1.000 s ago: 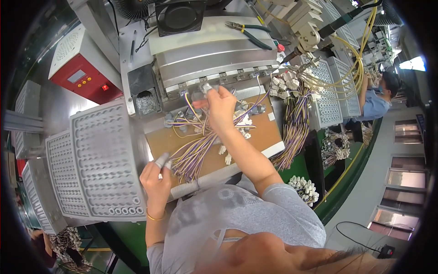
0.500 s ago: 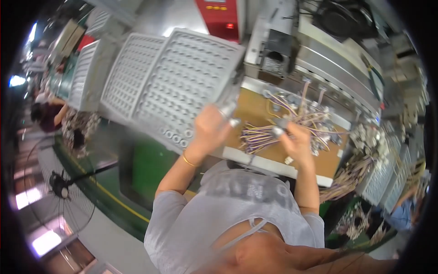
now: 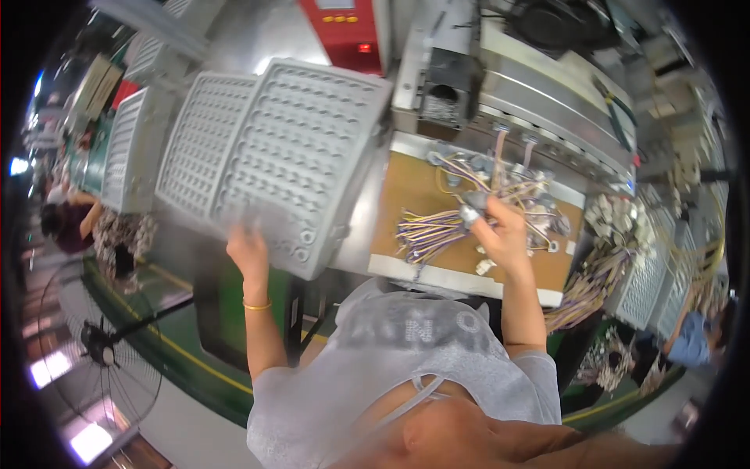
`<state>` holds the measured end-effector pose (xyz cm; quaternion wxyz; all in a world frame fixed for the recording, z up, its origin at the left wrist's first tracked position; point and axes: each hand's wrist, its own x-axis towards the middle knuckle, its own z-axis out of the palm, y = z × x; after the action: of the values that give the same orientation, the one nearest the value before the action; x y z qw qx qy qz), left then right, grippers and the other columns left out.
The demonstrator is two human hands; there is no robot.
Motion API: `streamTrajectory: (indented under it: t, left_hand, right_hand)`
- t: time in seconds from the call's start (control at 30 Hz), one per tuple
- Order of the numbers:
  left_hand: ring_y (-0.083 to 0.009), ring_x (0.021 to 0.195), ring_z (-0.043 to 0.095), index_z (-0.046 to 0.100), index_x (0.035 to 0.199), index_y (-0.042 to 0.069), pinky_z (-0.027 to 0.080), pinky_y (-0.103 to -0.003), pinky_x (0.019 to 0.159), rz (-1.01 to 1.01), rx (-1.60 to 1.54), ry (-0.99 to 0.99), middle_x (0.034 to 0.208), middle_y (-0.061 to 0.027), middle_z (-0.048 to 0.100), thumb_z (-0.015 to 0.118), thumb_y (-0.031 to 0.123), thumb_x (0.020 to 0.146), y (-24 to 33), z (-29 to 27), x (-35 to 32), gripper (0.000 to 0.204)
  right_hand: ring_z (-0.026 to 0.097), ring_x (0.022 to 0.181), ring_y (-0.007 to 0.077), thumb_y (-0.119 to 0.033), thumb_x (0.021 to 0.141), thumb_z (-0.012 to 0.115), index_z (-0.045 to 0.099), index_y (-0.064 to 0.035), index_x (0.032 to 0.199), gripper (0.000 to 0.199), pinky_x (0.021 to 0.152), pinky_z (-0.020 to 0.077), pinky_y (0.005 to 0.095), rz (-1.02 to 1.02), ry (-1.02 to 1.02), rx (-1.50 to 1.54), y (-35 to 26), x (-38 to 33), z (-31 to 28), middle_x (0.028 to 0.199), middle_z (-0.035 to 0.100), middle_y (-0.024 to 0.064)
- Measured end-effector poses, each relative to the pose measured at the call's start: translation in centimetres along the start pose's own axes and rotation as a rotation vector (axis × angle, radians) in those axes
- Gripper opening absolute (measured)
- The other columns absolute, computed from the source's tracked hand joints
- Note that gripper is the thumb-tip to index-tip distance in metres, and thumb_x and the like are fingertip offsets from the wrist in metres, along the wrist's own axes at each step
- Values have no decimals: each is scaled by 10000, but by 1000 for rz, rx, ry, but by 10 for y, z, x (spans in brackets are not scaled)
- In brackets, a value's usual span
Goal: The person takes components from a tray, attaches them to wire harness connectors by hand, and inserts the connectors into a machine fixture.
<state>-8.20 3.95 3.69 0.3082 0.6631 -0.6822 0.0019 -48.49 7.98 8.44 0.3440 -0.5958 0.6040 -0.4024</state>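
Observation:
My left hand (image 3: 248, 248), blurred by motion, is at the near edge of a grey plastic tray (image 3: 305, 141) with rows of round pockets. Its fingers overlap the tray's lower left, where a few small ring-shaped parts (image 3: 303, 244) sit in the near right corner pockets. My right hand (image 3: 505, 238) is over a brown board (image 3: 383, 234), thumb and fingers pinched together, light coverings on the fingertips. What they hold is hidden. Beside them lies a bundle of yellow and purple wires (image 3: 430, 232), with more wires and grey connectors (image 3: 539, 211) behind.
A second pocketed tray (image 3: 199, 133) lies left of the first. Behind the board stand a metal fixture (image 3: 555, 98) and a red device (image 3: 344, 31). Green-handled pliers (image 3: 616, 113) lie at the back right. More wire bundles (image 3: 598, 285) hang on the right. A fan (image 3: 101, 344) stands at left.
My left hand has moved left, away from the board, to the tray's near edge. My right hand stays by the wires, its fingers still together. The whole view has shifted slightly.

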Motion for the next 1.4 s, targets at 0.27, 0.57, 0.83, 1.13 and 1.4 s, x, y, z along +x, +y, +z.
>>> streamTrajectory:
  t: [0.27,0.57,0.83,1.13,1.4]
  left_hand:
    - [-103,761,559,488,1159,-24,462,-218,646,-377,-1446,-727,966,-63,594,557,9,801,184,56,5,366]
    - [-107,830,562,450,1181,-27,484,-195,597,-259,-1526,-901,1031,-90,572,579,23,797,225,66,-1,409]
    - [-157,918,556,531,1099,-35,461,-258,767,51,-1330,-686,1043,-104,573,584,-13,766,233,61,1,339]
    - [-165,868,590,587,1029,-13,470,-254,728,17,-1289,-747,1020,-139,593,601,11,738,234,63,6,292]
    - [-116,782,576,578,1056,-19,471,-230,678,514,-886,-367,955,-95,619,584,-42,744,236,64,4,313]
  right_hand:
    - [459,513,41,-17,726,569,585,9,782,64,442,363,204,-60,2,136,-4,1,6,585,516,-5]
    - [428,530,10,-11,717,577,542,-8,695,42,452,334,181,118,-3,248,6,-3,2,585,503,-40]
    - [385,477,32,-43,648,596,506,-1,642,100,415,308,217,-77,109,59,-14,1,-8,506,443,1]
    - [354,422,104,-63,615,579,456,-7,596,137,401,289,270,-88,103,31,-18,-1,-3,478,371,50]
    - [356,411,107,-58,614,569,455,-3,586,130,399,299,267,-125,212,-32,-19,-2,-3,468,384,48]
